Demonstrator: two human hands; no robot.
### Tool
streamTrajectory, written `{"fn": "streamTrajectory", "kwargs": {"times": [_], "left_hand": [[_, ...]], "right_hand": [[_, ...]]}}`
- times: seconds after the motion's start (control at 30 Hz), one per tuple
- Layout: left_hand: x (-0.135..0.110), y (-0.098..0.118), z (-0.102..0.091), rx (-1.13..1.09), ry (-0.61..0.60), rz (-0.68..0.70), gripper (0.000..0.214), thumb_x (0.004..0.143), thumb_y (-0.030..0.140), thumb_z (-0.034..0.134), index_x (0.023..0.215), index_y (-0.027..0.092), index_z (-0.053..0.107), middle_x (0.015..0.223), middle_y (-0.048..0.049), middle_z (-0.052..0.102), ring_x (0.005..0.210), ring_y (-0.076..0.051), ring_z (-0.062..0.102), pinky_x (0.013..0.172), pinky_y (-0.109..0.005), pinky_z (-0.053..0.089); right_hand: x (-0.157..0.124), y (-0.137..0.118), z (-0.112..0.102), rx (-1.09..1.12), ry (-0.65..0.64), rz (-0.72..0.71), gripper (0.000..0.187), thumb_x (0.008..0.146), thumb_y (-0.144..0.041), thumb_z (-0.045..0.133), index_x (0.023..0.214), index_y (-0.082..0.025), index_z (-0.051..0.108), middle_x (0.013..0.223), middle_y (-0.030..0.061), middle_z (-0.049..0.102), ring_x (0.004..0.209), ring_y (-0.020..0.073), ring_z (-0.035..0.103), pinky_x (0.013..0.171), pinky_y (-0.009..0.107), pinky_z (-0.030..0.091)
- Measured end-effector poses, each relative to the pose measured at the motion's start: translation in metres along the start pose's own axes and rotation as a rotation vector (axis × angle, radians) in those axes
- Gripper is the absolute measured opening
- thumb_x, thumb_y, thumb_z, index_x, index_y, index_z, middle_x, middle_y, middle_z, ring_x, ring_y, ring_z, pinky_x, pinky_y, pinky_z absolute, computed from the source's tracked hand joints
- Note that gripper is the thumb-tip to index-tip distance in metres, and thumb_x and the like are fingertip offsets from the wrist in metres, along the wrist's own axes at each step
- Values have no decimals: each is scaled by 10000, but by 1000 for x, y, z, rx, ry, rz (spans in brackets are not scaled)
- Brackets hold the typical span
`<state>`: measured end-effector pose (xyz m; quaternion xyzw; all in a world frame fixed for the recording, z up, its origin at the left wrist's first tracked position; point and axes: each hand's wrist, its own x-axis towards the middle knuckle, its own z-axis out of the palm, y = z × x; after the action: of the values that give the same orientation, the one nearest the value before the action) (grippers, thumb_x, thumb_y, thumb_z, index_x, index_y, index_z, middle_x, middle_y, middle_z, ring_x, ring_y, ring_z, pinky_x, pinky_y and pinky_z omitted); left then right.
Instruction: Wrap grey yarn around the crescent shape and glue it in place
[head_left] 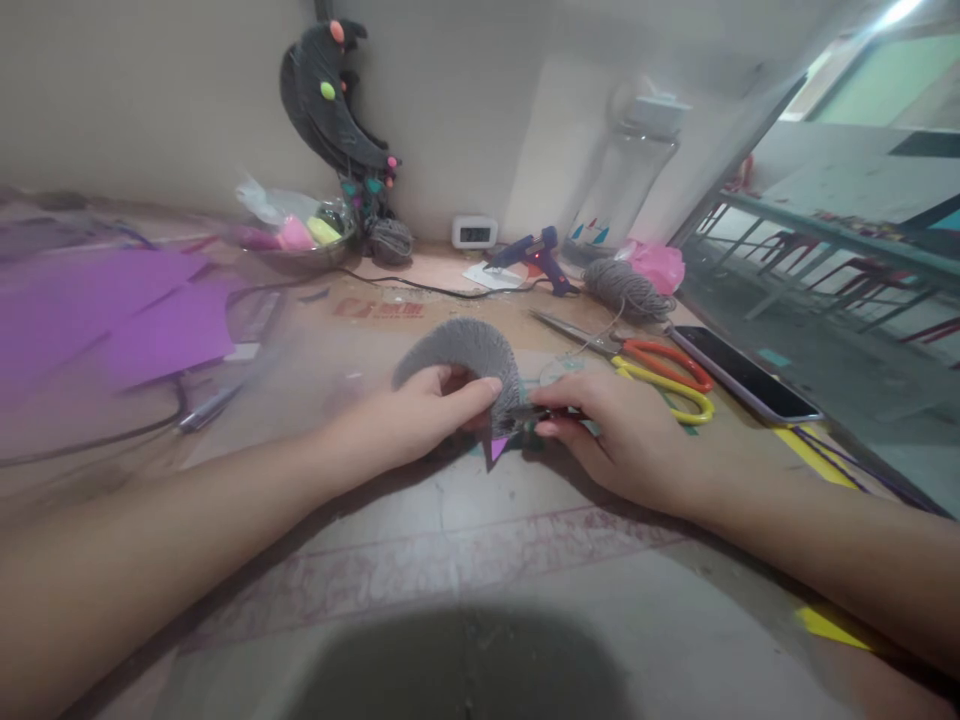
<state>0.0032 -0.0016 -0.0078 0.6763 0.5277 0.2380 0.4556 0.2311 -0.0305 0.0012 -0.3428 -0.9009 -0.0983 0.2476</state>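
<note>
My left hand (pixel 442 410) is closed on a crescent shape (pixel 469 345) wound tightly with grey yarn, its thumb lying over the inner curve. At the crescent's lower end a small purple tip (pixel 498 448) is uncovered. Close against that end, my right hand (pixel 622 435) pinches something small and dark between thumb and fingers; blur hides its kind. A thin grey strand runs from the yarn ball (pixel 628 290) down towards my right hand. Just beyond that hand lie scissors (pixel 667 365) with orange and yellow handles.
Purple sheets (pixel 165 320) and a pen (pixel 214 405) lie left. At the back are a bowl (pixel 300 255), a white digital clock (pixel 475 233), a blue glue gun (pixel 540 255) and a clear bottle (pixel 626 180). A phone (pixel 746 370) lies right. A decorated dark crescent (pixel 330 100) hangs on the wall.
</note>
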Motion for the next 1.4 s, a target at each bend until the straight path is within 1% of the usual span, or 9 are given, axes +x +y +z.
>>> {"fn": "streamTrajectory", "kwargs": {"times": [0.13, 0.3, 0.6, 0.83, 0.93, 1.1, 1.23, 1.3, 1.4], "left_hand": [[-1, 3, -1, 87, 14, -13, 464, 779, 641, 523, 779, 207, 688, 723, -24, 674, 623, -179, 553, 584, -282, 370], [-4, 9, -2, 174, 45, -30, 526, 771, 710, 487, 747, 238, 717, 678, -17, 677, 626, -194, 554, 641, -302, 367], [-1, 6, 1, 116, 44, 37, 474, 794, 644, 490, 713, 221, 688, 721, -18, 690, 673, -207, 569, 602, -290, 358], [-3, 7, 0, 184, 33, 28, 506, 808, 664, 447, 672, 229, 668, 698, -6, 697, 668, -204, 581, 625, -296, 371], [-3, 7, 1, 163, 37, 49, 493, 809, 654, 449, 700, 235, 686, 724, -11, 704, 695, -211, 594, 633, -293, 395], [-1, 2, 4, 120, 51, 57, 524, 809, 672, 445, 724, 225, 706, 678, -23, 691, 664, -200, 595, 612, -285, 417], [2, 1, 5, -2, -6, 107, 489, 829, 645, 462, 735, 222, 687, 756, -10, 720, 717, -179, 619, 643, -260, 446], [2, 2, 5, -40, -29, 114, 476, 829, 630, 472, 746, 212, 685, 784, -18, 724, 743, -179, 628, 666, -255, 461], [1, 5, 5, -75, -24, 110, 427, 818, 580, 500, 777, 204, 698, 810, -35, 727, 767, -188, 637, 682, -262, 483]], "right_hand": [[2, -2, -1, -53, -16, -72, 263, 994, -296, 450, 942, -138, 654, 744, 50, 691, 683, 169, 612, 615, 271, 394], [4, -4, 0, -83, -16, -116, 248, 996, -279, 450, 945, -130, 641, 725, 42, 668, 668, 165, 586, 601, 275, 356], [2, -2, 2, -137, -48, -169, 201, 990, -265, 466, 958, -138, 619, 734, 31, 643, 668, 174, 542, 611, 300, 336], [-1, 0, 3, -156, -66, -190, 163, 980, -251, 483, 1001, -153, 612, 743, 21, 642, 682, 181, 553, 615, 309, 352], [0, -3, 2, -82, -14, -120, 167, 980, -255, 474, 983, -153, 607, 751, 32, 661, 676, 176, 580, 611, 298, 389], [-2, 3, -1, 101, 51, 143, 210, 956, -313, 504, 1109, -187, 576, 925, 57, 700, 783, 187, 653, 667, 296, 497], [-1, 20, -3, 127, 70, 311, 228, 945, -316, 506, 1135, -215, 581, 1008, 65, 692, 857, 205, 666, 712, 321, 539], [2, 31, -3, 138, 59, 350, 243, 943, -328, 503, 1144, -221, 589, 1052, 77, 684, 906, 224, 665, 739, 346, 551], [8, 48, 4, 199, 26, 376, 313, 945, -300, 487, 1241, -222, 551, 1172, 98, 644, 1040, 245, 636, 857, 405, 545]]}}
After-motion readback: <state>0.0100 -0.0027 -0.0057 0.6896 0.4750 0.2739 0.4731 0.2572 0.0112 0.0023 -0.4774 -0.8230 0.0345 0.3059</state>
